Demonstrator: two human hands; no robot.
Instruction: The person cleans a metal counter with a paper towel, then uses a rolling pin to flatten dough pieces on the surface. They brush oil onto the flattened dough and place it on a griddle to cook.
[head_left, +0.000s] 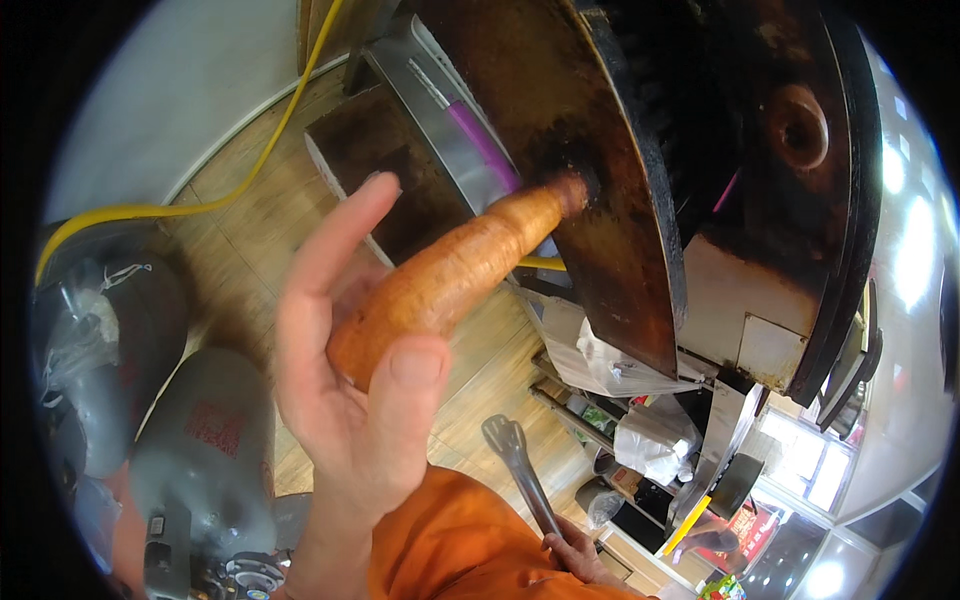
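My left hand (360, 382) is curled around the free end of a thick, worn wooden handle (450, 274), with the thumb on the near side and one finger raised off it. The handle's far end meets a scorched, rust-brown metal plate (540, 135), which looks like an oven door or lid. Behind that plate lies a sooty dark opening in a metal appliance (720, 277). Lower down, beside my orange clothing (457, 532), my right hand (577, 551) grips metal tongs (521, 465). The tongs' slotted tip points away from me, and nothing shows in it.
Grey gas cylinders (206, 442) stand on the wood-look floor (247, 217) at left. A yellow hose (180, 210) runs along the white wall (180, 90). A purple-handled lighter (480, 142) lies on a metal ledge. Shelving with plastic bags (656, 439) stands beyond.
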